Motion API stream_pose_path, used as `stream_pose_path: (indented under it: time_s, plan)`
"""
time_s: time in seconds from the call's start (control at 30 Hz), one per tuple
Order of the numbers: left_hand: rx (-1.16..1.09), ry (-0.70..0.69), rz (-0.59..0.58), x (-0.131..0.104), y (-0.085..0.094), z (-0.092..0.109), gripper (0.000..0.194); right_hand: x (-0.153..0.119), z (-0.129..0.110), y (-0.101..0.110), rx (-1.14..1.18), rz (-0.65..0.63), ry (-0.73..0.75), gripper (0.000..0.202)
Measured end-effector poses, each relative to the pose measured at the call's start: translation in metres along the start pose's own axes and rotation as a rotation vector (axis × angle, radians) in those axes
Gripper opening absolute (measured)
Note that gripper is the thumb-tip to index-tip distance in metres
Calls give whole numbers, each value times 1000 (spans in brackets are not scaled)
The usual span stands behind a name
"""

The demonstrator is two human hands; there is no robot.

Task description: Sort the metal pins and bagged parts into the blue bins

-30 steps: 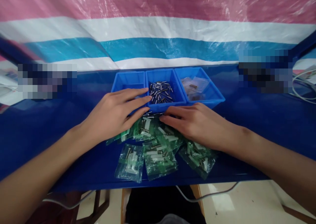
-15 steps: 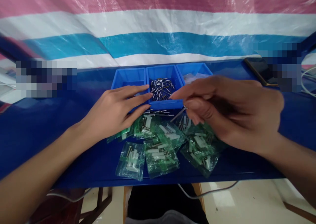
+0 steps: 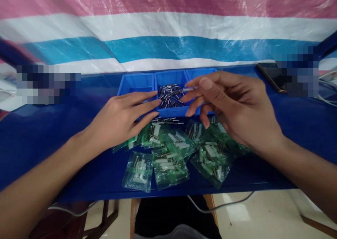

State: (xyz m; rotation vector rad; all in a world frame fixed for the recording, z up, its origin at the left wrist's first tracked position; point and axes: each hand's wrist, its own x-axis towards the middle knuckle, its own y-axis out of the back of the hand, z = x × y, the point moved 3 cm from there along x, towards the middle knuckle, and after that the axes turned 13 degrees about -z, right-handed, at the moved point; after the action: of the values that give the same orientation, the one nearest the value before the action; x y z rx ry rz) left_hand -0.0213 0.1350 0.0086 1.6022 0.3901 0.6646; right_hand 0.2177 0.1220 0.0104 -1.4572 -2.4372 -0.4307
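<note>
Right hand (image 3: 237, 107) grasps a slim silvery metal pin (image 3: 189, 89), apparently mid-transfer; moving on calls for steadiness; left hand (image 3: 122, 116) spreads, released.

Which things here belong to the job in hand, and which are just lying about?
Likely in the job:
right hand, pinching a thin piece
left hand, by the blue bins
metal pins
green-tinted bags

Apparently unrelated:
dark flat device
grey cable

Striped sheeting (image 3: 168, 49) fills the back, a dark flat device (image 3: 272, 76) lies at right, and a grey cable (image 3: 206, 212) droops below!
</note>
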Motion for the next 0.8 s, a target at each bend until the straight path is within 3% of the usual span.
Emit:
stream_pose_path:
  time_s: [0.07,0.13,0.2,0.33,0.43,0.63,0.8]
  plan:
    - [40,-40,29,0,-1,0,41,-2,-3,2,-24,52,47,11]
    - [74,-75,64,-1,-1,-1,41,-4,-7,2,-202,40,100,14]
    - [89,-97,85,0,-2,0,40,-6,-11,-1,-563,-78,225,14]
    - [102,-102,101,0,-2,0,37,-13,5,-15,-1248,-486,399,22]
    - [119,-100,107,-1,-2,0,36,-14,17,-19,-1475,-560,401,30]
    - [127,-116,112,-2,-1,0,37,-14,10,-17,-1486,-530,467,39]
    - [122,-115,105,-2,-2,0,35,-10,-9,-8,-1162,-355,450,38]
